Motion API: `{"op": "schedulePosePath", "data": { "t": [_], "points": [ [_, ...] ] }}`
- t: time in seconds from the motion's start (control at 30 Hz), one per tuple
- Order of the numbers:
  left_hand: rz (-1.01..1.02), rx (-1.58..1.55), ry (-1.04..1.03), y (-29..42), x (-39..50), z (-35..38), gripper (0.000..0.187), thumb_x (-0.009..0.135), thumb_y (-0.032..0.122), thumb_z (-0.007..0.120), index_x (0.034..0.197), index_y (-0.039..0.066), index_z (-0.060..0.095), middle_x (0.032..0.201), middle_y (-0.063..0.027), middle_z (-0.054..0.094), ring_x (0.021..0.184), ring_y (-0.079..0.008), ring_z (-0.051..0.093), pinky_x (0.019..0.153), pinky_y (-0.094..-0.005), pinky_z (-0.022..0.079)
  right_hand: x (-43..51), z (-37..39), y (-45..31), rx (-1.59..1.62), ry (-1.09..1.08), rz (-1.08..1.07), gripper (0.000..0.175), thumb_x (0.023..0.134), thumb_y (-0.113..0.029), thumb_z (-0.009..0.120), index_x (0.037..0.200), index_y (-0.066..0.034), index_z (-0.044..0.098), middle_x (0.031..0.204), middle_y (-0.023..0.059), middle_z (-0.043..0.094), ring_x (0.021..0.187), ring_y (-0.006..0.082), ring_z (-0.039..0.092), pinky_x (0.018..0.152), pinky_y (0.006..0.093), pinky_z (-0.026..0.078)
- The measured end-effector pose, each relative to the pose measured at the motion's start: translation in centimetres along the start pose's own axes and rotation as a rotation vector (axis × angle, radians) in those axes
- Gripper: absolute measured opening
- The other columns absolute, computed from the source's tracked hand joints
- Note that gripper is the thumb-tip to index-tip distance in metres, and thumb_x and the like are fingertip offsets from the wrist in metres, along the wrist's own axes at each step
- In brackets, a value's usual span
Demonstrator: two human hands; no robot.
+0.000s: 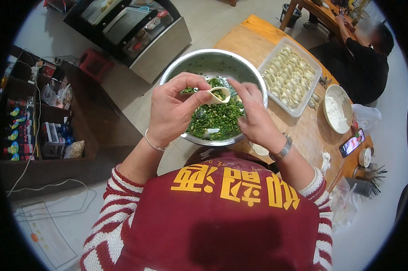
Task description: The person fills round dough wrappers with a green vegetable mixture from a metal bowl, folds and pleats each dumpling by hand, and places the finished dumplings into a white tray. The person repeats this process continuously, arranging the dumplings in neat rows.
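My left hand (177, 101) pinches a folded dumpling wrapper (225, 96) between thumb and fingers, its far end open with green and yellowish filling inside. To its right, my right hand (256, 111) is slightly blurred, index finger extended and apart from the thumb; nothing shows in it. Both hands are over a large steel bowl (221, 58). Chopped green filling (219, 120) lies in the bowl, partly hidden by my hands. Under my right wrist, a flat round wrapper (260, 149) shows in part on the wooden table (285, 132).
Right of the bowl stands a plastic tray (297, 113) of dumplings (287, 79). Beyond it are a bowl of white flour (336, 110), a lit phone (352, 143) and a plastic bag (367, 117). A seated person (356, 67) is at another table. Dark shelves (99, 135) stand left.
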State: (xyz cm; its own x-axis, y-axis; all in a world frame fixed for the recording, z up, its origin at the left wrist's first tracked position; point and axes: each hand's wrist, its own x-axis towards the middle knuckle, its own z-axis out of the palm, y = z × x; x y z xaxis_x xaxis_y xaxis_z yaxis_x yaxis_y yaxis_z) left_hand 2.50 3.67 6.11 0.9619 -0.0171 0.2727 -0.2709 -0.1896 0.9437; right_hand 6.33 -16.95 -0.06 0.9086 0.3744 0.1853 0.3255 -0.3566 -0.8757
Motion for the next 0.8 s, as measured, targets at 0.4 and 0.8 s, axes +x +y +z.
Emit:
{"op": "schedulePosePath", "data": {
  "t": [0.4,0.8],
  "points": [
    [-0.018,-0.288,-0.183,0.8,-0.8,0.7,0.007,0.087,-0.003,0.072,0.092,-0.002,0.068,0.098,-0.0097,0.068,0.094,-0.0167,0.064,0.086,-0.0293,0.052,-0.4,-1.5,-5.5,-0.234,-0.018,-0.381,0.053,0.079,-0.051,0.076,0.083,0.0011,0.067,0.100,0.0191,0.055,0.114,0.0392,0.046,0.103,0.0506,0.035],
    [0.059,-0.320,-0.351,0.5,-0.3,1.1,0.011,0.089,-0.004,0.071,0.100,-0.003,0.067,0.106,-0.0072,0.064,0.098,-0.0126,0.063,0.083,-0.0257,0.055,-0.8,-2.2,-5.9,-0.596,0.232,-0.634,0.055,0.086,-0.057,0.064,0.074,-0.0035,0.064,0.085,0.0139,0.053,0.104,0.0358,0.051,0.106,0.0569,0.029]
  ]
}}
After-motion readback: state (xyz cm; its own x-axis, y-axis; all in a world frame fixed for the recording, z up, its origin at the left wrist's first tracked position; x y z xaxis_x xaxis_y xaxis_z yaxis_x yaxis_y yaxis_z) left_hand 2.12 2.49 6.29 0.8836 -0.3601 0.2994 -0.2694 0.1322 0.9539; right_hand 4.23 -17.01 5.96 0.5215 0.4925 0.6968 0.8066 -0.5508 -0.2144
